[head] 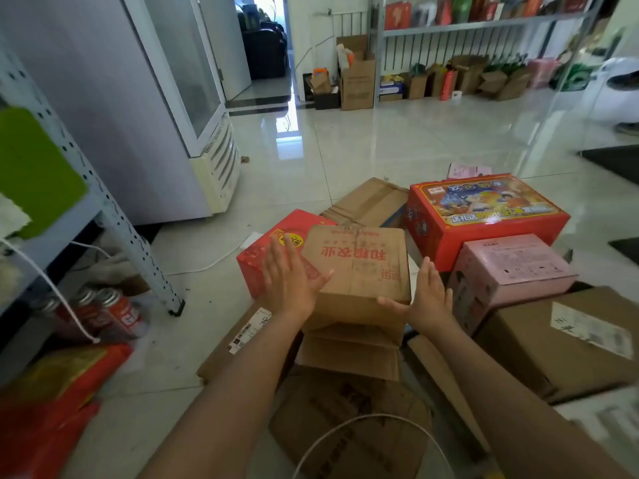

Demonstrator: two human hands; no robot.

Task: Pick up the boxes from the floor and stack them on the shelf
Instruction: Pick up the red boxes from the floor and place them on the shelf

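A brown cardboard box [359, 271] with red characters on its lid sits on top of other brown boxes in the middle of the floor pile. My left hand [288, 274] presses flat against its left side, fingers straight, thumb on the lid's edge. My right hand [425, 295] lies flat against its right side, thumb across the front corner. Around it stand a red box [257, 257], a large red printed box [484, 212], a pink box [508, 267] and a big brown box [567, 344]. The metal shelf [114, 216] stands at the left.
A white fridge cabinet [138, 108] stands behind the shelf. Spray cans [117, 312] and a red bag [52, 402] lie under the shelf at the lower left. A white cord [207, 264] runs along the tiles. Farther back are more cartons [358, 81] under a wall shelf.
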